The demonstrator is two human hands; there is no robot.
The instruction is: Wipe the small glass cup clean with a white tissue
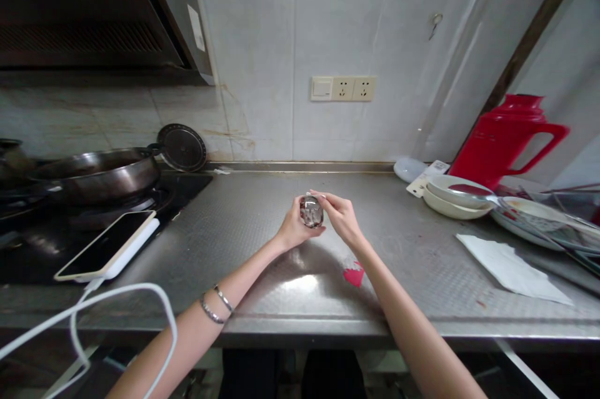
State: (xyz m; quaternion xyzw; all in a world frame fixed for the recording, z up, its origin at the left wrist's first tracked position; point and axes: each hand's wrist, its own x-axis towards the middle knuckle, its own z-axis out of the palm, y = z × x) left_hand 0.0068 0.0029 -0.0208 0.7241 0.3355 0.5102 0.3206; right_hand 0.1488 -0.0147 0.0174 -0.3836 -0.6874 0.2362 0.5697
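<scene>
A small, round, shiny glass jar (312, 212), dark and partly see-through, is held above the metal counter. My left hand (295, 224) wraps round its left side and underside. At the jar's upper right edge, the fingers of my right hand (338, 212) are pinched together. A tiny white bit shows by those fingertips; what they grip is too small to make out. Below my right forearm lies a torn scrap of red and silver wrapper (354, 275).
On the left, a phone (110, 242) with a white cable rests by the hob, near a steel pan (100, 174). Stacked bowls (457, 208), a red thermos jug (504, 142) and a white paper napkin (510, 267) occupy the right side. Wall sockets (344, 89) are behind.
</scene>
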